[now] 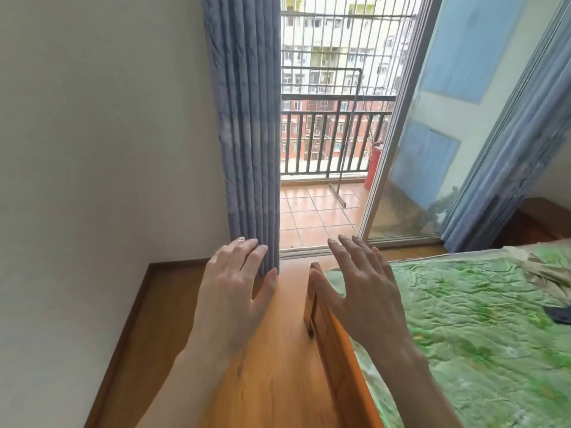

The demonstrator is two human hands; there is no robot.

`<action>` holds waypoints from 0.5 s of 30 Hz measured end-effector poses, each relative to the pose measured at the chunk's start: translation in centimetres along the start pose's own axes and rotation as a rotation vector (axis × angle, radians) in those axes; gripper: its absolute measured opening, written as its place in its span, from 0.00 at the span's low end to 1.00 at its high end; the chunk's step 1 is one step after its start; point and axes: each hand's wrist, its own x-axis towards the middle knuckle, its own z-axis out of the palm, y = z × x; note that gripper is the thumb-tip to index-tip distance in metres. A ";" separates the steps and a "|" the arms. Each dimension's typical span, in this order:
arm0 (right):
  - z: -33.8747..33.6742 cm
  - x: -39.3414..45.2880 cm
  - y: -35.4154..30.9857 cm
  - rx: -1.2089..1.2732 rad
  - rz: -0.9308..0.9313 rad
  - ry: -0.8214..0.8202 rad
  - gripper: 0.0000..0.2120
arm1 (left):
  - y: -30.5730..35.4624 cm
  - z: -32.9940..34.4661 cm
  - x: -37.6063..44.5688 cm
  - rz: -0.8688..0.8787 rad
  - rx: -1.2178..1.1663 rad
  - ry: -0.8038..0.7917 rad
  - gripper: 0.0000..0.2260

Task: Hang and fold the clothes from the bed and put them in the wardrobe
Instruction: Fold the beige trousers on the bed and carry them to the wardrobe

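Both hands empty, fingers spread, palms down: left hand (pixel 234 282) over the wood floor (pixel 272 366), right hand (pixel 364 288) above the bed (pixel 482 319) edge w/ green cover. Clothes: beige garment (pixel 537 270) & dark item (pixel 560 313) lie far right on bed. Blue curtain (pixel 247 134) just past left fingertips.

Left hand (pixel 236 282), right hand (pixel 363 284) raised, fingers spread, palms down, empty.
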 end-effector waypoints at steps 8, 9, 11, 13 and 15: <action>7.4 13.3 -1.6 -0.048 0.081 -0.001 0.30 | -8.3 7.6 12.3 0.080 -0.071 -0.019 0.20; 8.1 14.5 -1.5 -0.055 0.092 -0.008 0.30 | -8.7 8.4 13.5 0.076 -0.092 -0.032 0.20; 9.5 16.7 -1.1 -0.068 0.118 -0.010 0.30 | -9.7 10.3 15.6 0.087 -0.119 -0.041 0.20; 11.2 19.1 -0.4 -0.075 0.141 -0.019 0.30 | -10.5 12.5 18.1 0.115 -0.145 -0.057 0.21; 12.9 21.4 0.7 -0.087 0.157 -0.034 0.31 | -11.3 14.9 20.9 0.123 -0.169 -0.080 0.20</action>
